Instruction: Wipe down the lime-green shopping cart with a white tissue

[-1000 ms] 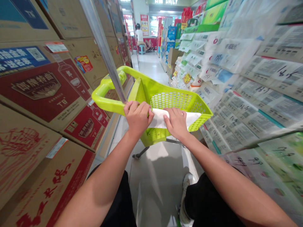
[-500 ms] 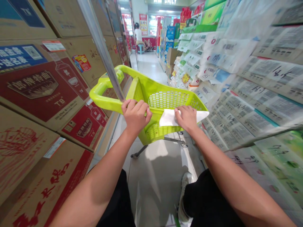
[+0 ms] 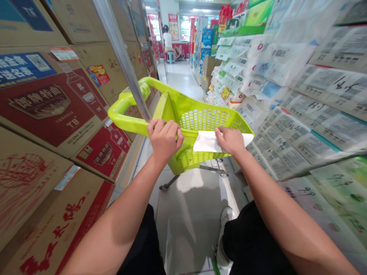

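A lime-green plastic shopping cart with holes in its walls stands sideways before me. My left hand is closed over its near rim, beside the foot of a slanting metal pole. Draped over the same rim, farther right, is a white cloth or wipe. On top of it lies my right hand, fingers curled over the rim and pressing the cloth against it. The undersides of the fingers of both hands are hidden.
Stacked cartons line the left side. White tissue packs with handwritten prices fill the right side. A tiled aisle runs ahead to a person in a white top by a blue stool.
My right hand has slid a little to the right along the rim, over the cloth. My left hand stays at the same spot on the cart.
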A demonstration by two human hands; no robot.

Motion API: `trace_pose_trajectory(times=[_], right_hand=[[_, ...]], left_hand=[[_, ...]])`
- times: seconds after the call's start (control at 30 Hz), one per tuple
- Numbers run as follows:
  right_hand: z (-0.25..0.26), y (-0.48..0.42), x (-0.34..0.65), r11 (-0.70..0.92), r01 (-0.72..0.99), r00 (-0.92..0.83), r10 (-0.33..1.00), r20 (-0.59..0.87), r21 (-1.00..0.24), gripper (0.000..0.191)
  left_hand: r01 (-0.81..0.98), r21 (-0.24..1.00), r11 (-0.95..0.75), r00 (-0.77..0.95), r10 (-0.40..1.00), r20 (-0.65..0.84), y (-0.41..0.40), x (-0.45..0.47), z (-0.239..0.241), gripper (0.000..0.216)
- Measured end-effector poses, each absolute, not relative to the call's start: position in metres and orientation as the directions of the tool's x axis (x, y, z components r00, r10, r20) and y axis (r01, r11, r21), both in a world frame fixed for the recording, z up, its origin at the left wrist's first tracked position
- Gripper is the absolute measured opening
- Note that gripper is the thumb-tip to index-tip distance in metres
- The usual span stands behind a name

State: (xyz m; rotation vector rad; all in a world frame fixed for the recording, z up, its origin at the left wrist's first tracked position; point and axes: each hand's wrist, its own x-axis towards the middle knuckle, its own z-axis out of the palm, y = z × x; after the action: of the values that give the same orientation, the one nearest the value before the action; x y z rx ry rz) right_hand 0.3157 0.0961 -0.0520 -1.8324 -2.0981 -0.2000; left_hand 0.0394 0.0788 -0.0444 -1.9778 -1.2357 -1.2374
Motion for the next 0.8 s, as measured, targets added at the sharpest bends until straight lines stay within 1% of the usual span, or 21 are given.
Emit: trace_pose_trajectory(times=[0.07, 0.17, 0.23, 0.3, 0.37, 0.43, 0.5, 0.57, 0.6, 0.63, 0.67, 0.73, 0.8], right_hand=[[-0.056, 0.094, 0.313, 0.154, 0.981, -0.099, 0.92, 0.379, -0.12, 0.05], [-0.062, 0.082, 0.294, 0.289, 0.95, -0.202, 0.86, 0.468, -0.121, 0.047], [-0.064, 0.073, 0.281, 0.366, 0.926, -0.271, 0.819, 0.506, -0.096, 0.052], [-0.063, 0.069, 0.276, 0.407, 0.911, -0.322, 0.803, 0.501, -0.067, 0.058], [-0.058, 0.072, 0.281, 0.413, 0.908, -0.342, 0.825, 0.45, -0.068, 0.059], [-0.053, 0.081, 0.295, 0.344, 0.935, -0.291, 0.883, 0.369, -0.087, 0.06], [-0.05, 0.092, 0.312, 0.187, 0.978, -0.151, 0.942, 0.3, -0.096, 0.062], [-0.049, 0.1, 0.324, 0.048, 0.994, -0.021, 0.962, 0.272, -0.094, 0.06], [-0.05, 0.102, 0.325, 0.02, 0.995, 0.007, 0.962, 0.274, -0.096, 0.058], [-0.051, 0.101, 0.324, 0.027, 0.994, 0.003, 0.958, 0.287, -0.102, 0.057], [-0.053, 0.098, 0.318, 0.067, 0.992, -0.03, 0.949, 0.312, -0.111, 0.055], [-0.058, 0.088, 0.301, 0.21, 0.97, -0.149, 0.907, 0.393, -0.118, 0.051], [-0.062, 0.076, 0.282, 0.352, 0.931, -0.267, 0.838, 0.477, -0.097, 0.053]], left_hand=[[0.886, 0.06, -0.459, 0.166, 0.436, 0.884, 0.08, 0.041, -0.046, 0.012], [0.898, 0.064, -0.436, 0.142, 0.424, 0.894, 0.082, 0.042, -0.047, 0.011], [0.9, 0.067, -0.43, 0.13, 0.413, 0.902, 0.083, 0.042, -0.047, 0.011], [0.896, 0.083, -0.436, 0.12, 0.417, 0.901, 0.083, 0.04, -0.047, 0.01], [0.891, 0.098, -0.443, 0.116, 0.431, 0.895, 0.084, 0.038, -0.047, 0.009], [0.892, 0.087, -0.443, 0.129, 0.434, 0.892, 0.084, 0.035, -0.047, 0.009], [0.897, 0.059, -0.438, 0.149, 0.426, 0.892, 0.084, 0.034, -0.046, 0.008], [0.901, 0.033, -0.433, 0.167, 0.417, 0.893, 0.083, 0.035, -0.045, 0.008], [0.902, 0.022, -0.43, 0.174, 0.411, 0.895, 0.082, 0.037, -0.045, 0.008], [0.904, 0.015, -0.426, 0.175, 0.404, 0.898, 0.082, 0.038, -0.044, 0.008], [0.906, 0.012, -0.423, 0.174, 0.399, 0.9, 0.081, 0.04, -0.044, 0.009], [0.906, 0.023, -0.422, 0.163, 0.399, 0.902, 0.08, 0.043, -0.043, 0.009], [0.899, 0.064, -0.434, 0.139, 0.421, 0.896, 0.08, 0.045, -0.043, 0.009]])
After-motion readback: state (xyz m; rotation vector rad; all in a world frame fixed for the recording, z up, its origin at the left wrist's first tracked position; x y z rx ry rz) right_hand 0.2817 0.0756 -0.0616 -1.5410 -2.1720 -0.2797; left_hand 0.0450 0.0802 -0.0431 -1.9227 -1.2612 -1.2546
